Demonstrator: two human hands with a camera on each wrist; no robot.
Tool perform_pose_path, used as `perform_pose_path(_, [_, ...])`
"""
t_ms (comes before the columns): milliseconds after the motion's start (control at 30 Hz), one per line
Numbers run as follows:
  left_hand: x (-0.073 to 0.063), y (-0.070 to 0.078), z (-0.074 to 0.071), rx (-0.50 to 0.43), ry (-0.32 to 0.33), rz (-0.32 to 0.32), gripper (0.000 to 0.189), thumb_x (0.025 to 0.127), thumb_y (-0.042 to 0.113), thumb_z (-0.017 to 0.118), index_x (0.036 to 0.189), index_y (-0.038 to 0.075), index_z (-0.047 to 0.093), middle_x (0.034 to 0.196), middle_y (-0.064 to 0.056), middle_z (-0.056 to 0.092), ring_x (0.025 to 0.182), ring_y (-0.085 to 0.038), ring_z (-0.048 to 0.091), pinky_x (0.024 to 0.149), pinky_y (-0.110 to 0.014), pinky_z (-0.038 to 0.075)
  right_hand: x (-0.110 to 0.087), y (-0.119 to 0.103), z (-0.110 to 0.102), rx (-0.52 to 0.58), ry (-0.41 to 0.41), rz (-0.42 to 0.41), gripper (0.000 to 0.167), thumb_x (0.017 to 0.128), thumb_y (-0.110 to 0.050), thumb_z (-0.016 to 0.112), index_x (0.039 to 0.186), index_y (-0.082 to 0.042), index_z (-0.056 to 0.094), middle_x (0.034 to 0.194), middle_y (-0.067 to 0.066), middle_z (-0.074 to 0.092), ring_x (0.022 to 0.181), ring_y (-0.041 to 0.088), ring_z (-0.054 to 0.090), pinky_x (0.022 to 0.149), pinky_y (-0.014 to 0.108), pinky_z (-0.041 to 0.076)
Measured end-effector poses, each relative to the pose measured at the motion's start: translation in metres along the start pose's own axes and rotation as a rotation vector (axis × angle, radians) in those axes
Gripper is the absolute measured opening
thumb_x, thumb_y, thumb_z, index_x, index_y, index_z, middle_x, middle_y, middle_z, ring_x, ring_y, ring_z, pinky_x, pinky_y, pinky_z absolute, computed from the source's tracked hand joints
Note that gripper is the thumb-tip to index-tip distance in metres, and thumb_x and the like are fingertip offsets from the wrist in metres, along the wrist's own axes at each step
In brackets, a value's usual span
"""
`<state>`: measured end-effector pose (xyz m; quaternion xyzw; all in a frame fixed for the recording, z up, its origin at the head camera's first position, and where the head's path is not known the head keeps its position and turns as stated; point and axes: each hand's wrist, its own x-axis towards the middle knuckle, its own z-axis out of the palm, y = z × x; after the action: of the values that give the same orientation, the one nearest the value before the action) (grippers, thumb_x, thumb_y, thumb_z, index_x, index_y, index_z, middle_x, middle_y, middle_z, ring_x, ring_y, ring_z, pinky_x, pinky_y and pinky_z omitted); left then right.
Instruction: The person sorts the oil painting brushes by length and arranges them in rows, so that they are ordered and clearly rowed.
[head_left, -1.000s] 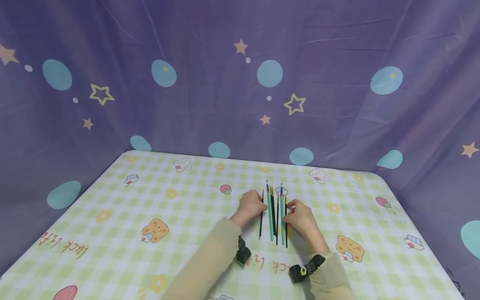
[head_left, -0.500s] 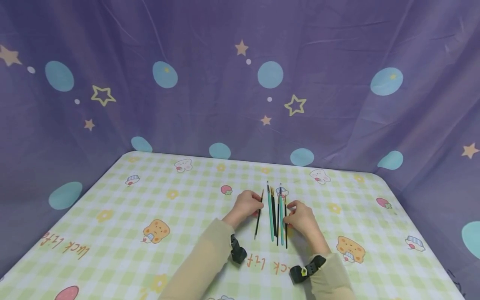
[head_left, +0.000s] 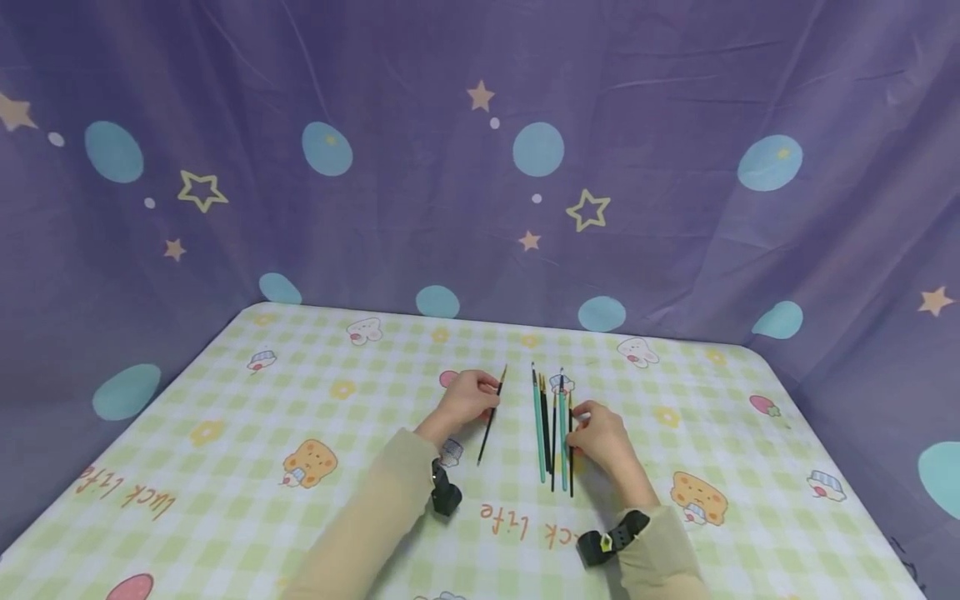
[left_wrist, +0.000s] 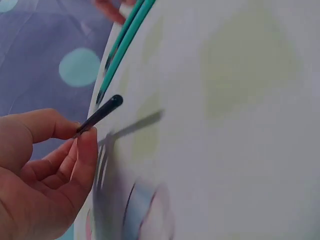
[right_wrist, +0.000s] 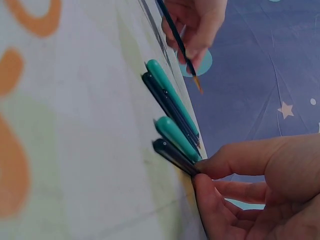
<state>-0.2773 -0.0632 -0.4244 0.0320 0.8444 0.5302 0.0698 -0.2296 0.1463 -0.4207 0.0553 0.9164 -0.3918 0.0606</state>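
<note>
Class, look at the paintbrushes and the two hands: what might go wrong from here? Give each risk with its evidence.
1. The left hand pinches the lifted brush by fingertips alone, so it may swivel or slip onto the tablecloth.
2. The right hand pinches the rightmost black brush close beside a turquoise brush; a small slip could knock that neighbour out of line.

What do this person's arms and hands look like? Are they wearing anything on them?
The left hand and right hand are bare. The left sleeve and right sleeve are long and pale beige. A blocky black left band and right band sit at the wrists; the right one bears a small yellow-green mark.
</note>
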Motion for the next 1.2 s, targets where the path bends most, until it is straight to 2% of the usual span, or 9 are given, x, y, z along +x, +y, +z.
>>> perform_pose_path(233, [0.006, -0.010, -0.030, 0.036, 0.062, -0.011, 0.027, 0.077, -0.002, 0.059, 0.104, -0.002, 0.060, 0.080, -0.009, 0.060, 0.048, -0.012, 0.053, 0.048, -0.026, 0.049, -0.001, -0.001, 0.000, 0.019, -0.009, 0.021, 0.042, 0.072, -0.002, 0.065, 0.112, 0.003, 0.054, 0.078, 0.010, 0.056, 0.056, 0.013, 0.055, 0.052, 0.024, 0.046])
perform_pose_path(600, [0.014, -0.029, -0.065, 0.125, 0.138, -0.034, 0.028, 0.078, 0.006, 0.067, 0.105, 0.000, 0.062, 0.084, -0.010, 0.062, 0.049, -0.010, 0.053, 0.047, -0.023, 0.047, 0.000, -0.002, 0.000, 0.012, -0.015, 0.045, 0.041, 0.074, -0.001, 0.065, 0.113, 0.003, 0.054, 0.080, 0.010, 0.055, 0.060, 0.014, 0.054, 0.052, 0.023, 0.046])
perform_pose_path(733, [0.015, -0.035, -0.077, 0.162, 0.157, -0.041, 0.028, 0.079, 0.005, 0.066, 0.106, 0.000, 0.062, 0.084, -0.011, 0.062, 0.048, -0.010, 0.052, 0.048, -0.023, 0.046, 0.000, -0.002, 0.000, 0.015, -0.024, 0.056, 0.041, 0.074, -0.002, 0.065, 0.113, 0.002, 0.054, 0.081, 0.010, 0.055, 0.061, 0.014, 0.054, 0.052, 0.023, 0.046])
perform_pose_path(933, [0.021, -0.042, -0.092, 0.196, 0.166, -0.032, 0.028, 0.079, 0.002, 0.061, 0.107, -0.002, 0.061, 0.081, -0.011, 0.062, 0.048, -0.010, 0.052, 0.047, -0.023, 0.045, 0.001, 0.002, 0.001, 0.022, -0.004, 0.030, 0.041, 0.073, -0.001, 0.066, 0.112, 0.003, 0.054, 0.078, 0.009, 0.056, 0.058, 0.013, 0.055, 0.052, 0.023, 0.047])
perform_pose_path(1200, [0.025, -0.042, -0.115, 0.282, 0.148, -0.053, 0.030, 0.080, 0.004, 0.061, 0.110, -0.001, 0.062, 0.089, -0.013, 0.064, 0.054, -0.008, 0.054, 0.053, -0.021, 0.046, 0.002, 0.002, 0.002, 0.053, -0.004, 0.035, 0.042, 0.071, 0.000, 0.066, 0.112, 0.003, 0.055, 0.079, 0.009, 0.055, 0.058, 0.013, 0.055, 0.052, 0.025, 0.049])
